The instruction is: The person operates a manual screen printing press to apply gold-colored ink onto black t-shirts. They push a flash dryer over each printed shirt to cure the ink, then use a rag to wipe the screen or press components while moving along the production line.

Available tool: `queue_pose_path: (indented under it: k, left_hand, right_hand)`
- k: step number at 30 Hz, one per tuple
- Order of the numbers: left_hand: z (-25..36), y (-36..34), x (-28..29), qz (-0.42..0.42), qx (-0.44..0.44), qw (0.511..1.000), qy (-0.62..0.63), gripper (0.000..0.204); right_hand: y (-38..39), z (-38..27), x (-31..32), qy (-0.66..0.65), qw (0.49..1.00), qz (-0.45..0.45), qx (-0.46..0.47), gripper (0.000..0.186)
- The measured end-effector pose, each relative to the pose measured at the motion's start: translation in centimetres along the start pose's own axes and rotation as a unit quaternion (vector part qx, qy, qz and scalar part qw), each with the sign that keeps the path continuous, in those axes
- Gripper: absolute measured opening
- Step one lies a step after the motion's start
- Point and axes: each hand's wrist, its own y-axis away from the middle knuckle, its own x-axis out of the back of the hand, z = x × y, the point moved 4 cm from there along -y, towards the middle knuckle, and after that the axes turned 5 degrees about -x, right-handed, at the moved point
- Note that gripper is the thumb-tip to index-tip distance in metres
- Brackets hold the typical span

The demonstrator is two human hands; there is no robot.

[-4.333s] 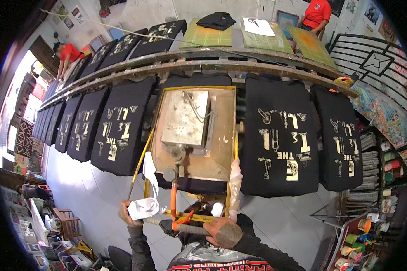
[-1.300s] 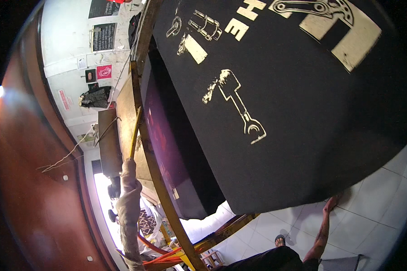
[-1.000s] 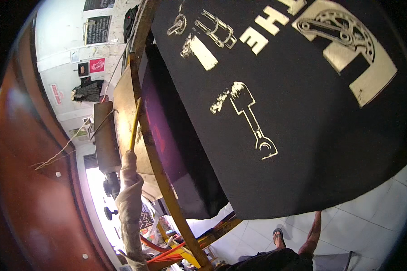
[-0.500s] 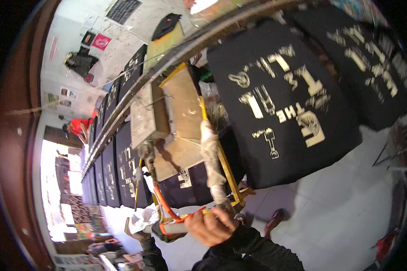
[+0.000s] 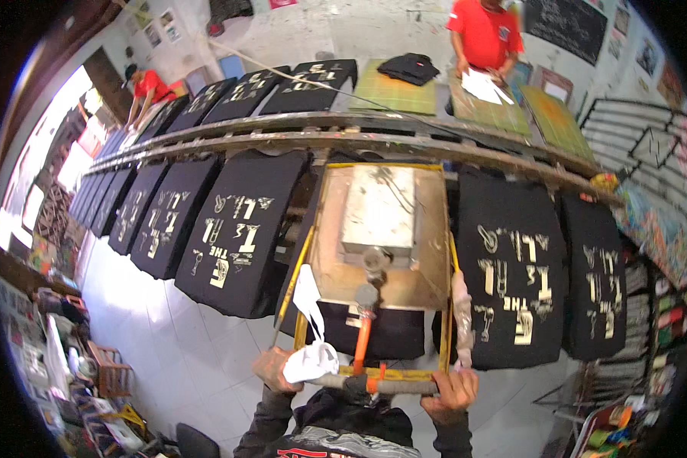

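Note:
Both my hands grip a grey wrapped handle bar [image 5: 408, 387] on the near side of a portable heater with a yellow metal frame [image 5: 443, 336]. My left hand [image 5: 275, 369] is closed round the bar's left end, beside a white cloth [image 5: 311, 363] draped there. Fingers of my right hand [image 5: 450, 392] wrap the right end. On the frame lies a flat brownish panel [image 5: 431, 267], topped by a metal box [image 5: 380, 204]. An orange hose [image 5: 363, 340] runs from its fitting toward the bar. Below the panel, a black shirt [image 5: 393, 333] is partly hidden.
Printed black shirts [image 5: 229, 229] lie in a row to the left, and more [image 5: 511, 267] to the right. Behind a long rail [image 5: 343, 128] stand further boards. One person in red [image 5: 485, 34] handles white sheets; another [image 5: 149, 88] bends at far left. Metal racks [image 5: 626, 305] stand right.
The view has swung and levelled, with the heater now upright in the middle. A person in red has come into view at the far side. Both my hands stay on the bar.

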Motion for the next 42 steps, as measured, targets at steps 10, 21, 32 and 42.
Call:
queue_pose_path:
  k: [10, 21, 32, 42]
  left_hand:
    - [0.0, -1.0, 1.2, -0.112, 0.014, 0.987, 0.112, 0.035]
    - [-0.9, -2.4, 3.0, -0.069, 0.016, 0.989, 0.128, 0.041]
    - [-2.1, -0.6, 2.5, -0.134, 0.004, 0.986, 0.100, 0.032]
    - [-9.7, -3.0, 4.0, -0.022, -0.017, 0.996, 0.080, 0.021]
  right_hand:
    - [-3.5, -1.3, 0.4, 0.005, 0.978, -0.196, 0.078, 0.019]
    - [-5.4, -6.8, -4.6, 0.058, 0.973, -0.195, 0.113, 0.016]
    - [-4.0, -9.1, -6.6, 0.074, 0.970, -0.192, 0.129, 0.022]
    - [-1.7, -11.1, -6.7, 0.074, 0.976, -0.163, 0.122, 0.030]
